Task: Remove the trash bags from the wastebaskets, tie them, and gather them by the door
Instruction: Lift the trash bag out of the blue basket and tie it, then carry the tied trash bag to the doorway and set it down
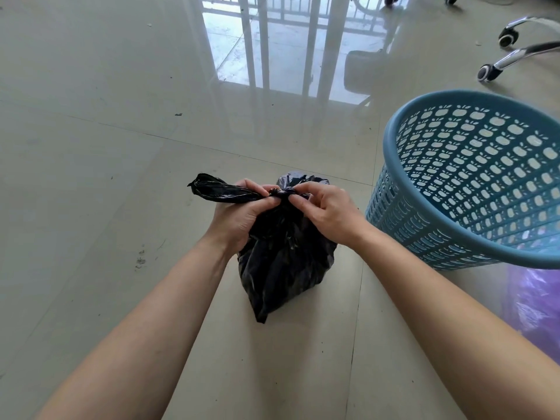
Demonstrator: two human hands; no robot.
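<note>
A black trash bag (285,268) stands on the tiled floor in the middle of the head view, its neck gathered into a knot at the top. My left hand (239,216) grips one twisted end of the neck, which sticks out to the left. My right hand (324,207) pinches the other end right at the knot. A blue perforated wastebasket (403,189) stands just to the right of the bag, with no bag inside it.
A purple translucent plastic bag (533,304) lies on the floor at the right, below the wastebasket. Chrome legs and castors of an office chair (512,56) are at the top right. A railing is reflected in the glossy floor ahead.
</note>
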